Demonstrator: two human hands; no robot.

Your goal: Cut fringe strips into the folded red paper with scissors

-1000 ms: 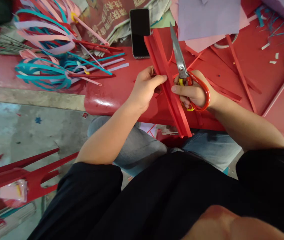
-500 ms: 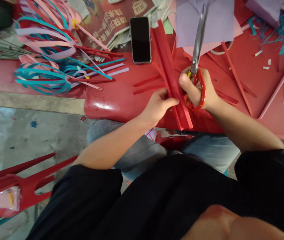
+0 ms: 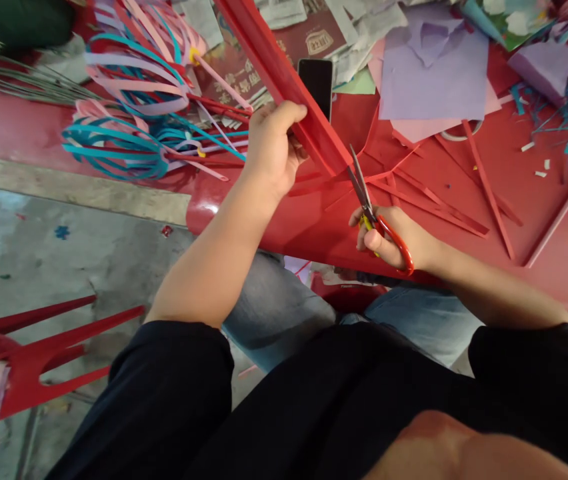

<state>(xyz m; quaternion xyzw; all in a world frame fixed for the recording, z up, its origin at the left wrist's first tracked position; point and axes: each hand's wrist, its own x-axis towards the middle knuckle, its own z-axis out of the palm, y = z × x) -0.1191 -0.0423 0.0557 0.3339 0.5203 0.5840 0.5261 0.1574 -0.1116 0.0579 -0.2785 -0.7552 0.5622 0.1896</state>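
My left hand (image 3: 273,143) is closed around a folded strip of red paper (image 3: 284,80) that slants from the top of the view down to the right. Its lower end meets the blades of the red-handled scissors (image 3: 371,210), which my right hand (image 3: 394,237) grips by the handles near the table's front edge. The blades point up and left, slightly parted at the paper's end. Thin cut red strips (image 3: 429,200) lie on the red table (image 3: 464,160) just beyond the scissors.
A black phone (image 3: 317,83) lies behind my left hand. Looped bundles of blue, pink and red paper strips (image 3: 129,113) fill the left of the table. Purple and pink sheets (image 3: 434,73) lie at the back. A red frame (image 3: 39,353) stands on the floor, lower left.
My left hand has lifted the folded red paper up and to the left. My right hand has dropped with the scissors toward the front edge, blades now at the paper's lower end.
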